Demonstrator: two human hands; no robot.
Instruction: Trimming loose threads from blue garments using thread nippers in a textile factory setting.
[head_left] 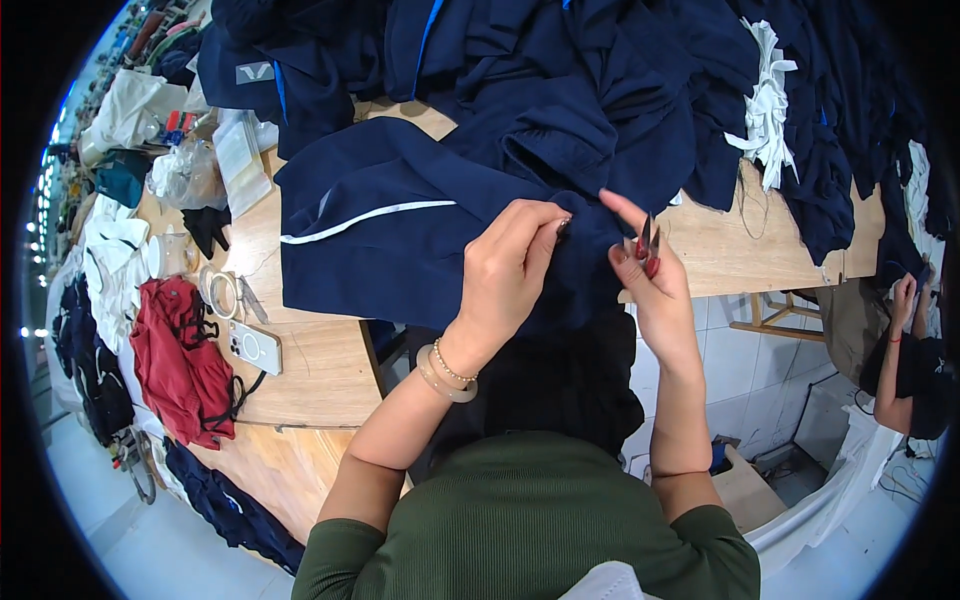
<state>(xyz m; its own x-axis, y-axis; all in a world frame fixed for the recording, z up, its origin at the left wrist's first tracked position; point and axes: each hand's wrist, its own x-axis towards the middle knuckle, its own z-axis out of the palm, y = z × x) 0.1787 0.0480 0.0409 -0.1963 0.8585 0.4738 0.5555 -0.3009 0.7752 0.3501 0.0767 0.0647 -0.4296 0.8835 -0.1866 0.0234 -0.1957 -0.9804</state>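
Note:
A navy garment [370,250] with a white piping strip lies spread over the table's front edge before me. My left hand [510,265] is closed in a pinch at the garment's bunched part, thumb and fingertips together on the cloth. Just to the right, my right hand [655,285] holds small red-handled thread snips [648,250] in its palm, dark blades pointing up. Its index finger stretches toward the garment and its thumb is bent. A gap separates the two hands. Whether a loose thread lies between the fingers is too small to tell.
More navy garments [660,90] are heaped at the back, with white strips [768,110] at right. On the left lie a phone [255,347], tape rolls [220,292], a red cloth bag [180,350] and plastic bags [188,175]. Another person [905,380] works at far right.

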